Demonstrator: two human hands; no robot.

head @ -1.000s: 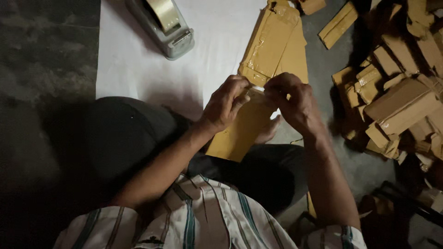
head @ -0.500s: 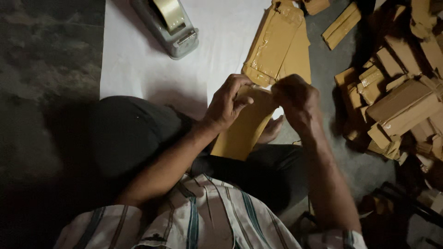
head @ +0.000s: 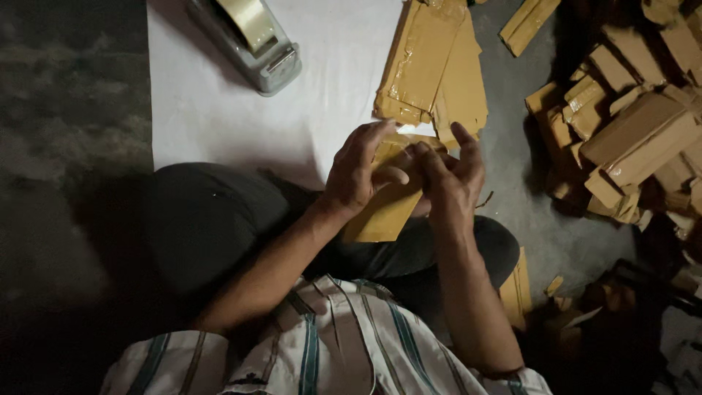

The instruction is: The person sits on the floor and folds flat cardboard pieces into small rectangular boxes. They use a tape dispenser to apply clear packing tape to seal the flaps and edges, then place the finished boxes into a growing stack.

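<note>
A flat brown cardboard piece (head: 384,208) sits over the lap, clamped at its top end by the fingers of the left hand (head: 358,175) and right hand (head: 453,175). Since a second ago the hands have drawn closer together on it. A tape dispenser (head: 252,40) lies at eleven o'clock, a pile of small cartons (head: 629,132) at two; no containers show.

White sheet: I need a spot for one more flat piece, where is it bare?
The white sheet is bare between the tape dispenser and the flat cardboard stack, and along its left edge. Right of the stack, the folded box pile crowds the floor.
</note>
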